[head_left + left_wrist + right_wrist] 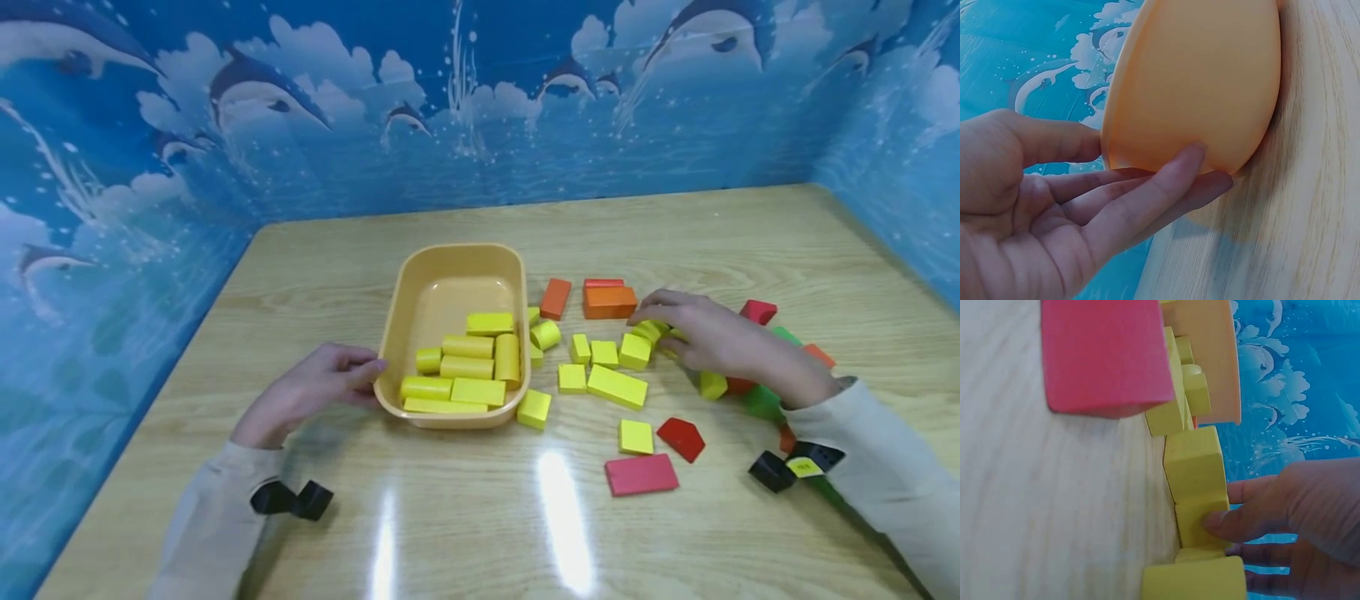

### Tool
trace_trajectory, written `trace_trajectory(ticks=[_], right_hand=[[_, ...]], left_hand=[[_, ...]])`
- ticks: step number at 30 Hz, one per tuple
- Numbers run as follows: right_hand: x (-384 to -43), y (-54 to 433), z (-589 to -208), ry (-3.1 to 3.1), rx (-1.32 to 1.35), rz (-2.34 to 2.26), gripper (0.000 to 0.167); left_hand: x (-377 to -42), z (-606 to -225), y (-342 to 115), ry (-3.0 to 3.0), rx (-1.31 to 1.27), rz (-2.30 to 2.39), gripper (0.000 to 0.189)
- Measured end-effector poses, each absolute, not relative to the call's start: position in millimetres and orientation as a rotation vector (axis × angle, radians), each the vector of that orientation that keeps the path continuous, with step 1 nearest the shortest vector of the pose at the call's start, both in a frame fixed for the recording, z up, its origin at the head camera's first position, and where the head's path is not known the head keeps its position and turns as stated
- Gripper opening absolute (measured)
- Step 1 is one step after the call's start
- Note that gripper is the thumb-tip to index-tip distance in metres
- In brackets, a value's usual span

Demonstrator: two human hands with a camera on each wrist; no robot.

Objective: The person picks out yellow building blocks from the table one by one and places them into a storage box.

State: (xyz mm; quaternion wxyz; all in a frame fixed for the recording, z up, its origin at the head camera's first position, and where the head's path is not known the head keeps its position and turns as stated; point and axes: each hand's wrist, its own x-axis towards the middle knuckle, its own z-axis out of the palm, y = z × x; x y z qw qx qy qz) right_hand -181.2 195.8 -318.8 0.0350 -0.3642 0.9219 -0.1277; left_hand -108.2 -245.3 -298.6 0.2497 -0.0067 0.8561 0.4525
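Observation:
A tan plastic tub sits on the table, its near part filled with yellow cylinders and flat yellow blocks. My left hand grips its left near corner; in the left wrist view the thumb lies at the rim and the fingers support the outer wall. Right of the tub, my right hand is over a group of loose yellow blocks. The right wrist view shows its thumb on one yellow block, with the other fingers partly hidden behind it.
Orange blocks lie behind the yellow group. A pink flat block and a red block lie nearer. Red and green blocks are partly under the right forearm. A dolphin-printed backdrop borders the table.

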Motion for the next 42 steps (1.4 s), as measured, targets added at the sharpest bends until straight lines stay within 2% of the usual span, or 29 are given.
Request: trace_trajectory(ticks=[8, 16, 18, 23, 27, 33, 42], right_hand=[[-190.3, 176.0, -287.2, 2.881, -1.015, -0.355, 0.039], [-193.5, 92.7, -271.4, 2.840, -1.214, -0.551, 0.058], [-190.8, 65.2, -273.5, 2.806, -1.278, -0.568, 0.055], [-184.5, 7.5, -286.4, 2.726, -1.360, -0.543, 0.035], [-185.5, -20.8, -296.0, 2.743, -1.346, -0.579, 0.030], [-187.8, -41.5, -311.1, 2.740, -1.318, -0.497, 0.032], [-186.9, -42.5, -317.1, 2.688, -1.339, -0.370, 0.029]], left_hand=[[-107.1, -297.6, -245.4, 2.333, 0.017, 1.251, 0.042], [-104.2, -300.2, -249.0, 2.326, 0.058, 1.285, 0.040], [-103.5, -300.9, -249.8, 2.337, 0.050, 1.285, 0.039], [-103.7, -303.2, -247.9, 2.350, 0.089, 1.295, 0.040], [-103.9, -302.7, -247.1, 2.349, 0.110, 1.303, 0.040], [-103.6, -302.8, -247.9, 2.332, 0.093, 1.305, 0.040], [-105.4, -303.9, -246.9, 2.338, 0.071, 1.288, 0.040]])
